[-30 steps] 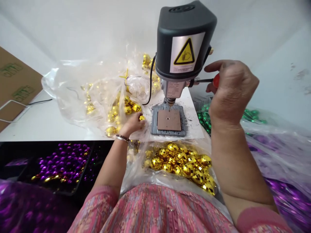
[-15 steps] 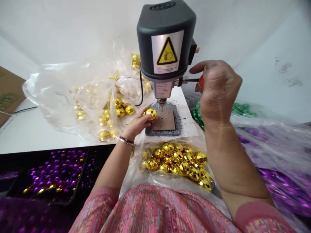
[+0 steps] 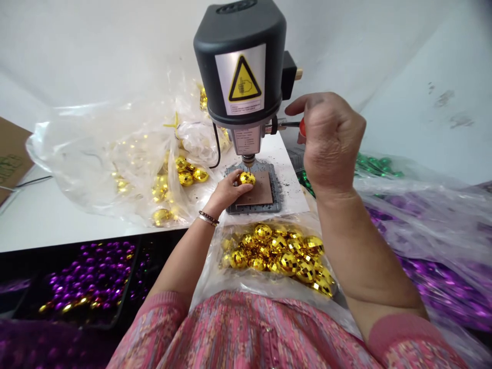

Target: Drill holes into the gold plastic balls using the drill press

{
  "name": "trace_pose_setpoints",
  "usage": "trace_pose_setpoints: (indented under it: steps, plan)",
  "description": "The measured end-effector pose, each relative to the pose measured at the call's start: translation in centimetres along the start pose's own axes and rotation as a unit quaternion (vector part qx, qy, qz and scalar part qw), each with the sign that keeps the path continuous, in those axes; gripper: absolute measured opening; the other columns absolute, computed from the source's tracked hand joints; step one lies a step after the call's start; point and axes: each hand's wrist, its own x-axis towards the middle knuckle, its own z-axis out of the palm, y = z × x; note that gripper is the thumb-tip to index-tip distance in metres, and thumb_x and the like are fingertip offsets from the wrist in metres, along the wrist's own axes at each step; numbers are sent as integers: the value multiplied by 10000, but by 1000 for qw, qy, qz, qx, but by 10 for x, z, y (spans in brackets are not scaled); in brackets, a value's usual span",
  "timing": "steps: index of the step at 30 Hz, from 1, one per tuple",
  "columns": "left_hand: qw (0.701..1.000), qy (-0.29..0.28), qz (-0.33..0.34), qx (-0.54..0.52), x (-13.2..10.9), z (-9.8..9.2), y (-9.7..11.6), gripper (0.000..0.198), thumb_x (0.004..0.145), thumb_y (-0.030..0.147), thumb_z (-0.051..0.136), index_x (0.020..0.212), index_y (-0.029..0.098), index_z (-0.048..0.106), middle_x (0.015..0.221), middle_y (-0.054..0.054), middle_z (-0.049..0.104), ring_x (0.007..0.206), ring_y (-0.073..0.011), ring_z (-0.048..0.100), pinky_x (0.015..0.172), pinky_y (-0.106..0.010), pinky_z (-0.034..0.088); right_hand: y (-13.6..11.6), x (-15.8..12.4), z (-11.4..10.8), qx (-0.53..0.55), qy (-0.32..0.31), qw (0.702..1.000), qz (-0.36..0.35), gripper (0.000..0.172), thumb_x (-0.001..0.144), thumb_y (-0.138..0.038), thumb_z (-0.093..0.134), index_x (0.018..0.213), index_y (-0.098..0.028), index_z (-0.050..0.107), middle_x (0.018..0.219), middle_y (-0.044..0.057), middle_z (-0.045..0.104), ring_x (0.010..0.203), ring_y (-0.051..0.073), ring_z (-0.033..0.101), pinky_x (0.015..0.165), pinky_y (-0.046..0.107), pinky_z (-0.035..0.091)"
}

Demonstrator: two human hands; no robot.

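A small black drill press [image 3: 240,66] with a warning sticker stands on the white table. My left hand [image 3: 228,192] grips a gold mirrored ball [image 3: 247,178] on the brown board [image 3: 261,192] of the press base, right under the drill bit [image 3: 249,169]. Whether the bit touches the ball, I cannot tell. My right hand [image 3: 332,136] is closed on the red-knobbed feed lever [image 3: 302,126] at the press's right side, with the index finger stretched out. In front of the base lies an open clear bag of gold mirrored balls [image 3: 282,251].
Clear plastic bags [image 3: 96,154] with gold balls spread over the left of the table [image 3: 23,220]. A black tray of purple balls [image 3: 92,271] lies lower left. Bagged green balls [image 3: 378,166] and purple balls [image 3: 442,287] are at the right. A cardboard box [image 3: 11,156] sits far left.
My left hand has brought the gold ball from the board's left edge to beneath the bit, covering the board's hole. My right hand stays on the lever. The view has shifted slightly.
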Motion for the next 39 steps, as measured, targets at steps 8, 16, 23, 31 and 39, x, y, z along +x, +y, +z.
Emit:
trace_pose_setpoints:
  steps: [8,16,23,31,39]
  plan:
    - [998,-22,5,60,-5,10,11,709,734,291,811,1401,140,623,1072,-74,750,944,-199,675,901,-299,518,-3,-1,1,11,18,1000,15,297,956,-253,455,805,-174,698,686,-16,582,597,56,467,683,229,474]
    - [999,-19,-1,27,-4,11,8,717,734,275,805,1411,140,611,1123,-65,755,996,-202,683,914,-282,519,4,-24,-4,-4,13,1000,8,248,863,-219,516,854,-194,763,666,-39,633,528,39,417,591,214,425]
    - [1000,-22,10,16,-3,13,2,703,741,306,793,1401,152,609,1192,-69,746,1037,-199,677,949,-296,511,12,-35,-2,-29,20,999,0,251,896,-239,502,888,-228,753,675,-33,633,550,55,468,583,224,433]
    - [1000,-17,7,19,-1,16,-5,726,736,322,809,1418,187,602,1163,-52,746,961,-187,679,888,-275,523,22,-47,1,-45,44,998,-27,248,881,-216,516,892,-227,763,632,-30,583,559,73,499,623,251,473]
    - [999,-19,27,-13,0,20,-12,660,726,326,807,1353,201,644,1125,-43,736,932,-189,665,837,-276,525,31,-52,5,-31,79,996,-34,228,875,-233,532,846,-231,758,678,-22,630,581,78,517,596,247,415]
